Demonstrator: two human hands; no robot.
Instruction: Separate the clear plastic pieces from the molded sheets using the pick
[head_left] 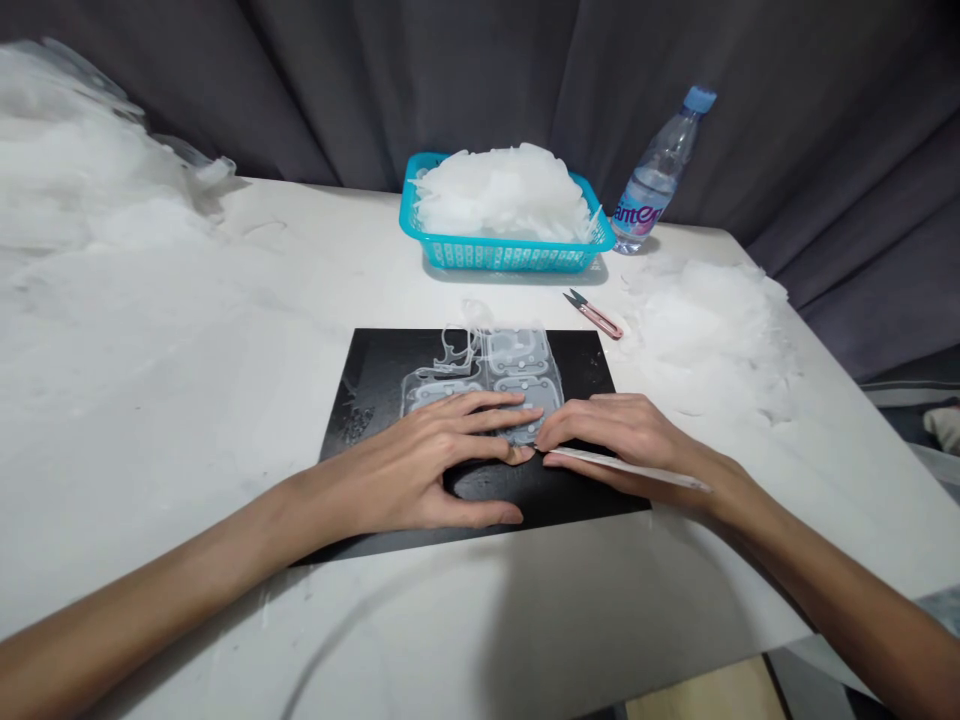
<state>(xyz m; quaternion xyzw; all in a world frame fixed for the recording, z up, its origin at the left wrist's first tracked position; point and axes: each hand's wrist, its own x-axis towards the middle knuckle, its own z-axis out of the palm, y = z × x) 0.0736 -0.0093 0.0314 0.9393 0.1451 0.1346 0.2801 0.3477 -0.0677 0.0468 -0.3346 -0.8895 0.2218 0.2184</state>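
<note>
A translucent moulded sheet (517,352), with rounded square parts and a ragged strip of edging, lies on a black mat (592,480). My left hand (442,450) rests over the sheet's near part, fingers stretched and spread, holding it down. Pinched in my right hand (622,435) is a slim white pen-like tool (637,467). Its tip meets the sheet's near edge beside my left fingertips; the exact kind of tool is not clear. Both hands partly cover the sheet.
Behind the mat stands a turquoise basket (510,256) heaped with translucent pieces. A water bottle (652,185) is beside it. Pink-handled thread snips (594,314) lie near a pile of translucent scraps (712,335) on the right. A larger translucent heap (82,170) spreads at left.
</note>
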